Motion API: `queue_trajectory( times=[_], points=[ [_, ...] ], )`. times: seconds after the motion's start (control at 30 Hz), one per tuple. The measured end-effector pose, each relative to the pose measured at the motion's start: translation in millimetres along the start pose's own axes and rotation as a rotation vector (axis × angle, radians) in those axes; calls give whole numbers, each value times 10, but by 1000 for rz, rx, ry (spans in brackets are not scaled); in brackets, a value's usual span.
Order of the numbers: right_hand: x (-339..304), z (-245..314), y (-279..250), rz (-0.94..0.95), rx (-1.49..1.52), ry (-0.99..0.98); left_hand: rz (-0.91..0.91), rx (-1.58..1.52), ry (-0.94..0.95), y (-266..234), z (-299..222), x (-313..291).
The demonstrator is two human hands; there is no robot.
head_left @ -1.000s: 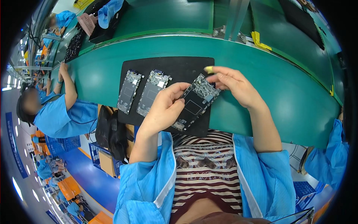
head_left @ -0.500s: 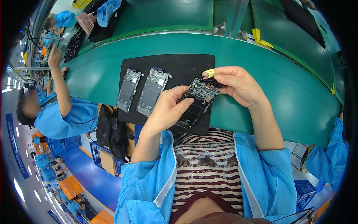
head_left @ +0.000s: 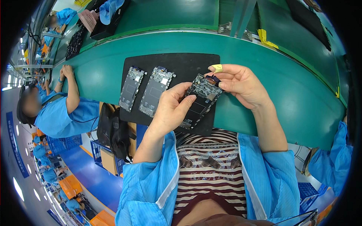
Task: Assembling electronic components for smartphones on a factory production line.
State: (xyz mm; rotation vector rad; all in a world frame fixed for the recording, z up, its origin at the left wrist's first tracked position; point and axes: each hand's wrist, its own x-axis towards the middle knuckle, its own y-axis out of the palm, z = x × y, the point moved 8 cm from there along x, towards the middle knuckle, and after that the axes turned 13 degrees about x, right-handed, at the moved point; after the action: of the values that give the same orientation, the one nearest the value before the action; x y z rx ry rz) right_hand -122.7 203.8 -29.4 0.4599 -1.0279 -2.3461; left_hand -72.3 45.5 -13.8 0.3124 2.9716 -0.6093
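My left hand [head_left: 174, 105] is closed on a circuit board [head_left: 205, 89], with the thumb across its face. The board is tilted over the right part of a black mat [head_left: 181, 60]. At the board's upper edge sits a small dark part [head_left: 213, 79], pinched by my right hand [head_left: 241, 84] with the thumb at its right end. Yellow tape [head_left: 217, 68] wraps my right index fingertip. Two similar boards lie side by side on the mat, a left circuit board [head_left: 132, 89] and a middle circuit board [head_left: 155, 92].
The green table [head_left: 286, 90] extends around the mat. A metal post [head_left: 243, 19] rises beyond its far edge, near yellow tape strips [head_left: 266, 38]. Far left are a pink fan [head_left: 88, 20] and a black tray [head_left: 109, 28]. A co-worker [head_left: 62, 113] sits to the left, beside a black bag [head_left: 113, 132].
My right thumb has shifted lower along the dark part, and the index finger has lifted slightly off it. The co-worker on the left has lowered a raised arm to the table.
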Motion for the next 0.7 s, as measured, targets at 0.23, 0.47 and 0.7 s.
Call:
queue_trajectory(
  times=[0.23,0.47,0.7],
  points=[
    [0,23,15,-13,-2,6,-78,59,44,12,-43,-18],
    [12,7,8,-20,-41,-34,-153,84,89,16,-82,-7],
    [-5,-2,32,-45,-179,-7,-200,170,89,-1,-91,14]
  ],
)
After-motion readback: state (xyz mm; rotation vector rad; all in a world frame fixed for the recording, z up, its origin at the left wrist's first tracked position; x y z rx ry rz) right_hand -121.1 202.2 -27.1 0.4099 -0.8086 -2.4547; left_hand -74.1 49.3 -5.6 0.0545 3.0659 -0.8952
